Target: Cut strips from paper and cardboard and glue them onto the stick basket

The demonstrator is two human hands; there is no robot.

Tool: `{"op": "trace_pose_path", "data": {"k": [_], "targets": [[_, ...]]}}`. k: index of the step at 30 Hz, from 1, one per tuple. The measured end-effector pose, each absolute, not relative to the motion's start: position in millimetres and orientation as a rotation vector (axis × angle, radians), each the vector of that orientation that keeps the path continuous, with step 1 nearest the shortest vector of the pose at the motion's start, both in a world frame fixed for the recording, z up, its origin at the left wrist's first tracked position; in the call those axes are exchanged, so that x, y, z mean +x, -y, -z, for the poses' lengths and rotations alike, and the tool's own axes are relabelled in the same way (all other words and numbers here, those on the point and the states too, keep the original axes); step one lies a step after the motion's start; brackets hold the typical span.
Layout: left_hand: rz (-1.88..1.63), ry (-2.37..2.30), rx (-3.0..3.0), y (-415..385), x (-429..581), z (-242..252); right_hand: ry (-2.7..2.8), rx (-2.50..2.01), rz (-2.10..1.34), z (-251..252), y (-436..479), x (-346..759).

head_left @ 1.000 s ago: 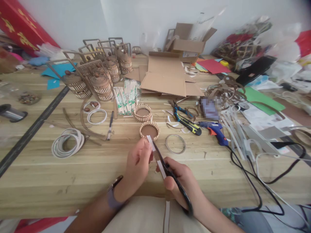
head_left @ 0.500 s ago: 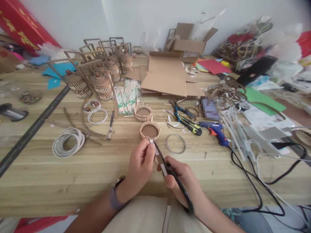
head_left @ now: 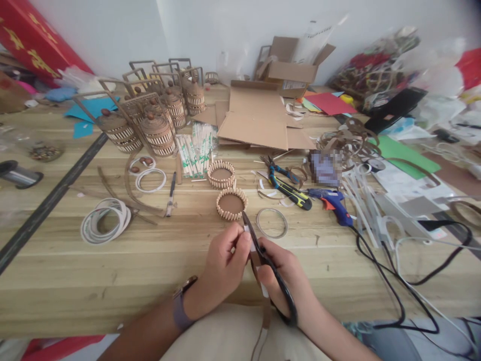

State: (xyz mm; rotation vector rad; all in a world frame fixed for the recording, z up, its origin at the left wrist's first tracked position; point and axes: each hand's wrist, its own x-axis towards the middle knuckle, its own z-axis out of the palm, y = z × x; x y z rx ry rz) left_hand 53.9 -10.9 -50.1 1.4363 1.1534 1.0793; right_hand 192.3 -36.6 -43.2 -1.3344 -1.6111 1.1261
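My left hand (head_left: pixel 220 260) pinches the upper end of a long brown strip (head_left: pixel 266 317) with white patches on it, which hangs down over my lap. Black scissors (head_left: pixel 286 296) are in my right hand (head_left: pixel 287 268), their blades lying along the strip and pointing away from me. How far the blades are apart is hard to see. Just beyond the fingertips stands a small round basket (head_left: pixel 232 204) with a brown base and a rim of short wooden sticks. A similar round basket (head_left: pixel 221 174) sits right behind it.
Rolls of white tape (head_left: pixel 105 220) lie to the left, near a craft knife (head_left: pixel 171 194). Pliers (head_left: pixel 281 173), a blue glue gun (head_left: pixel 338 205) and black cables (head_left: pixel 391 281) are on the right. Lidded baskets with handles (head_left: pixel 160 133) and flat cardboard (head_left: pixel 257 115) stand farther back.
Both hands have come closer together; my left hand has shifted right and slightly toward me with the strip end. The scissors have turned a little more upright. The objects on the table stay put.
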Motion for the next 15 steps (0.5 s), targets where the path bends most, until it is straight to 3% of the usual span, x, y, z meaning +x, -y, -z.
{"op": "trace_pose_path", "data": {"k": [6, 15], "targets": [[-1.130, -1.150, 1.287, 5, 53, 46, 1.562, -1.514, -1.095, 38, 28, 208], [-1.214, -1.142, 1.008, -7, 49, 50, 1.835, -2.143, -0.213, 74, 19, 320]]}}
